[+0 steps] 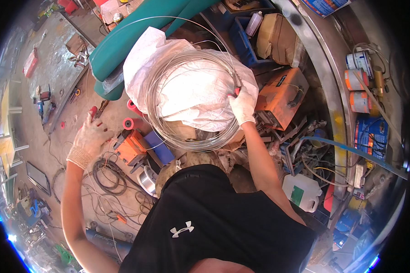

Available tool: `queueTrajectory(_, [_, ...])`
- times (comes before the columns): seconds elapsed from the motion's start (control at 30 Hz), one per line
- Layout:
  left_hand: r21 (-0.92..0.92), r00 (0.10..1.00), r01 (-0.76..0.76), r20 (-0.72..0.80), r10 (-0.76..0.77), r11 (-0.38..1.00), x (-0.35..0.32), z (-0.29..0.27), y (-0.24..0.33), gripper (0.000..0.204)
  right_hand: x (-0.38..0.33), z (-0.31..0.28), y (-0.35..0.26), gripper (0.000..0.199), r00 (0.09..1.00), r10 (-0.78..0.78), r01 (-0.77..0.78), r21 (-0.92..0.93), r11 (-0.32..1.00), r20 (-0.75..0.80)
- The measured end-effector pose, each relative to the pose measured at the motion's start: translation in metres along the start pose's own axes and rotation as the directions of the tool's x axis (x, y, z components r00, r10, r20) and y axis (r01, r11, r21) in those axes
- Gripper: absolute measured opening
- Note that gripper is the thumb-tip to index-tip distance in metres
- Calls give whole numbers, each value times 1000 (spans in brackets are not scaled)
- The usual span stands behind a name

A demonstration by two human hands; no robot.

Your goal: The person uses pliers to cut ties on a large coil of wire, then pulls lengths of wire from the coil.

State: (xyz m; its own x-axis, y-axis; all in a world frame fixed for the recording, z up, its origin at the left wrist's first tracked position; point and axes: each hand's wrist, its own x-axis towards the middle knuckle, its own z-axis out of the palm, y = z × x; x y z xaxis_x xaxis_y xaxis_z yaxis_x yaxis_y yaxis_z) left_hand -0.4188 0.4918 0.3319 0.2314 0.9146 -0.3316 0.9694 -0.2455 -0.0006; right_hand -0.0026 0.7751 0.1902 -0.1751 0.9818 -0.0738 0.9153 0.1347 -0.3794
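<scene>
A large coil of thin silvery wire [152, 98] lies over a bulging white woven sack [187, 91] in front of me. My right hand [243, 107], in a pale work glove, is closed around red-handled pliers [237, 88] at the coil's right side. The dark jaws touch or overlap the wire strands; I cannot tell if they grip one. One loose strand arcs out past the far side of the coil. Well to the left, my left hand [90, 137] is raised in a matching glove, its fingers spread. A red object shows just beyond its fingertips, apparently behind the hand.
An orange toolbox-like case [284, 98] stands right of the sack, a blue crate [247, 43] beyond it. Green rolled sheeting [118, 50] lies at the far left of the sack. Black cable [108, 175] coils on the floor near an orange machine [131, 148]. A white jug [301, 192] sits right.
</scene>
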Motion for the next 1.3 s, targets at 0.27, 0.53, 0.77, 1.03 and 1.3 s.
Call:
queueTrajectory(0.27, [283, 986, 46, -165, 1, 958, 23, 4, -57, 18, -61, 51, 18, 23, 955, -4, -192, 630, 752, 295])
queueTrajectory(0.53, [-245, 753, 437, -426, -501, 865, 106, 58, -26, 38, -219, 46, -13, 23, 814, 28, -561, 775, 291, 580])
queueTrajectory(0.77, [-921, 484, 130, -264, -834, 366, 160, 155, 5, 61, -249, 76, -2, 17, 781, -13, -577, 728, 371, 625])
queueTrajectory(1.03, [-878, 605, 89, -327, -726, 470, 123, 124, 15, 26, -156, -35, -17, 33, 521, -98, -575, 434, 693, 848])
queueTrajectory(1.3, [-904, 579, 69, -308, -755, 422, 111, 139, 47, 26, 17, 23, -81, 19, 695, -105, -388, 494, 778, 712])
